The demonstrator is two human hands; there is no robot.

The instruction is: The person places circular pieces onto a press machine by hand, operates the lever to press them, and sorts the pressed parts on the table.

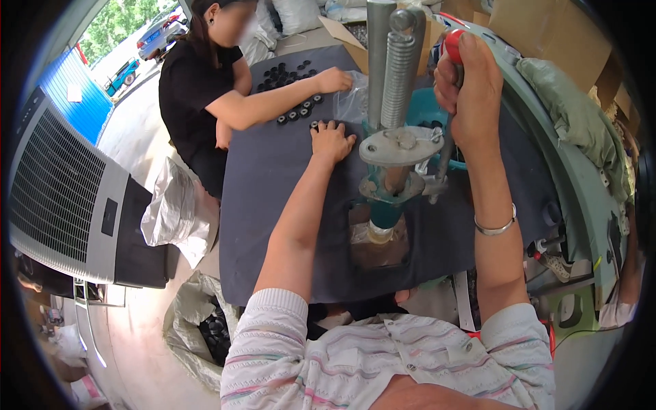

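My right hand (476, 92) is raised at the upper right, its fingers wrapped round the red ball knob (452, 46) of a hand press lever. The metal hand press (400, 147), with an upright spring and column, stands on the table in front of me. To the left of the press, my left hand (331, 143) rests on the dark table cover with fingers spread. A small round black part (314, 126) lies at its fingertips; the fingers partly hide it. More black parts with pale centres (294, 115) lie just beyond.
A co-worker (198, 82) in black sits at the far left of the table (260, 205), one arm stretched across toward a clear plastic bag (352, 99). Behind the press stands a teal basin (427, 106). An air cooler (61, 184) and sacks (181, 212) stand at left.
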